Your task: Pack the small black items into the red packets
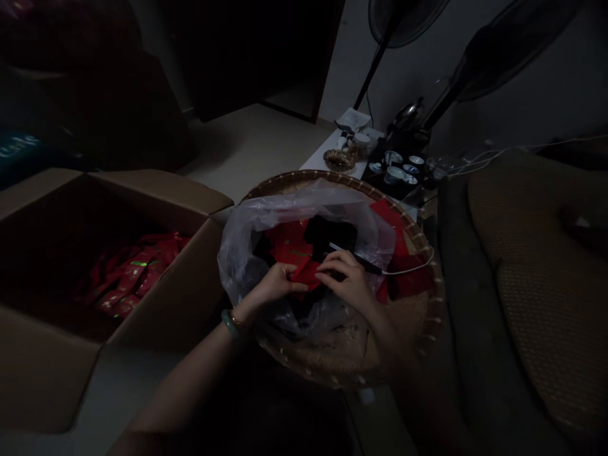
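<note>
Over a plastic bag on the round woven tray, my left hand (278, 284) is closed on the edge of a small red fabric piece (306, 273). My right hand (349, 278) is closed too, its fingertips at the right edge of the same piece. Tucked along the right hand is a slim pen-like tool (370, 263) with a dark handle, a pale metal tip and a white cord. More red pieces (287, 237) and black material (332, 233) lie inside the clear plastic bag (242, 228). The dim light hides finer detail.
The woven tray's rim (430, 304) surrounds the bag, with red cloth (411, 278) at its right. An open cardboard box (156, 316) at left holds several red packets (135, 272). Beyond are cups (395, 174), a glass dish (338, 159) and standing fans (394, 25). A woven seat (546, 285) is at right.
</note>
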The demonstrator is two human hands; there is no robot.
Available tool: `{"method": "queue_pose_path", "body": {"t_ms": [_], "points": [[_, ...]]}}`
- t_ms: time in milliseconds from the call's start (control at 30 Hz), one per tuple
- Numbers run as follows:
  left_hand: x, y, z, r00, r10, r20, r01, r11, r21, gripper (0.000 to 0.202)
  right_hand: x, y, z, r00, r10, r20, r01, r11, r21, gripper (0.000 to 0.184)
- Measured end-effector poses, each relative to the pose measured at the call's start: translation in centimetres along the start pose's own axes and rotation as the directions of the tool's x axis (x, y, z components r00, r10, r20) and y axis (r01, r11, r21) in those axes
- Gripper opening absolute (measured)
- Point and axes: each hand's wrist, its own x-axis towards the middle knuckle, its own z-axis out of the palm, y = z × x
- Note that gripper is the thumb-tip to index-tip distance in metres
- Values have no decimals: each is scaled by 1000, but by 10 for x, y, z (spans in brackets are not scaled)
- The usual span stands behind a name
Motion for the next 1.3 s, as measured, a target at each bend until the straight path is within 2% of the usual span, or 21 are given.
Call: {"method": "queue_pose_path", "body": {"t_ms": [67, 200, 367, 567, 700, 767, 833, 867, 933, 1033, 1133, 1300], "points": [[0, 1, 0, 1000, 21, -10, -21, 1000, 13, 28, -2, -1, 2, 999, -21, 41, 23, 999, -43, 10], [-1, 2, 2, 1000, 30, -8, -30, 999, 11, 26, -6, -1, 6, 1000, 4, 12, -4, 999, -50, 21], [-2, -4, 1, 999, 26, -32, -26, 1000, 6, 23, -12, -1, 6, 996, -92, 16, 93, 992, -89, 18], [1, -17, -1, 999, -3, -43, 2, 1000, -22, 28, -27, 8, 9, 984, -158, 80, 174, 948, -265, 24], [-4, -13, 3, 996, 47, -80, -36, 991, 133, 39, -37, 14, 20, 986, -156, 63, 168, 947, -274, 21], [-10, -5, 6, 973, 147, -179, -91, 954, 285, 48, -41, 13, 27, 988, -131, 77, 147, 951, -271, 22], [-16, 3, 8, 927, 265, -264, -109, 866, 487, 47, -43, 10, 35, 988, -115, 104, 140, 951, -275, 23], [-18, 8, 9, 912, 304, -275, -95, 808, 581, 42, -44, 8, 38, 987, -110, 118, 139, 952, -274, 23], [-22, 14, 9, 910, 323, -260, -45, 700, 713, 32, -45, 6, 44, 986, -98, 132, 131, 954, -268, 22], [-25, 20, 9, 925, 298, -237, 15, 595, 804, 25, -48, 6, 49, 991, -73, 114, 101, 959, -265, 21], [-29, 25, 12, 931, 295, -215, 26, 533, 846, 26, -49, 7, 49, 994, -39, 105, 64, 966, -249, 21], [-33, 30, 15, 945, 302, -122, -54, 515, 855, 10, -48, 4, 47, 998, 5, 64, 6, 985, -171, 21]]}}
